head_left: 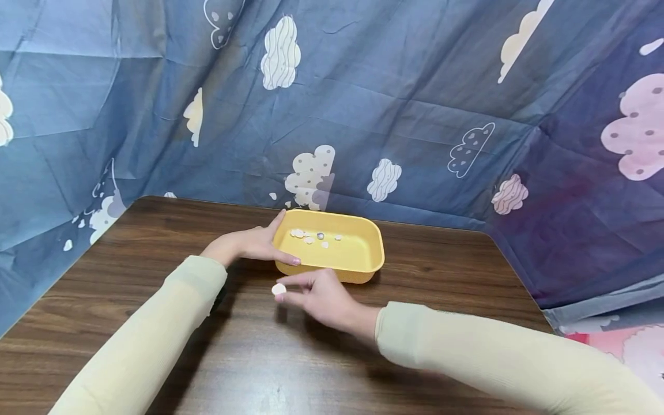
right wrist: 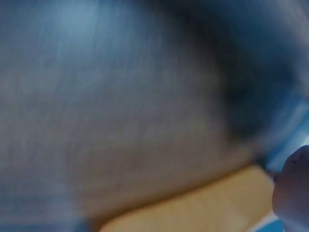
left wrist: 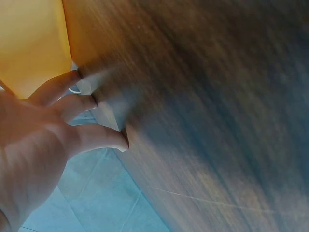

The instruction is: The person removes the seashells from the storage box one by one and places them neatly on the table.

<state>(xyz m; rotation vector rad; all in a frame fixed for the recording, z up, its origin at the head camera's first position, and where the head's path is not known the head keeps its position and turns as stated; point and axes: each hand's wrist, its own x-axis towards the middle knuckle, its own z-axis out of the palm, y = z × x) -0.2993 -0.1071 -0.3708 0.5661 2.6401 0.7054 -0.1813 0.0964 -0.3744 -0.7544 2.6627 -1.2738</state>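
A shallow yellow plastic bin (head_left: pixel 354 252) stands on the table, with several small whitish pieces (head_left: pixel 298 233) and one greyish piece (head_left: pixel 320 236) on its floor. My left hand (head_left: pixel 256 243) rests against the bin's left end, thumb along the front rim and another finger at the back corner. In the left wrist view its other fingers (left wrist: pixel 104 137) stretch down beside the yellow wall. My right hand (head_left: pixel 327 298) pinches a small white roundish piece (head_left: pixel 278 289) between thumb and finger, in front of the bin. The right wrist view is blurred and shows only part of that hand (right wrist: pixel 292 193).
The brown wood-grain table (head_left: pixel 249 357) extends around the bin on all sides. Behind it hangs a blue curtain (head_left: pixel 363 109) with cloud prints, reaching down to the table's far edge. Pale floor tiles (left wrist: pixel 96 188) show past the table edge in the left wrist view.
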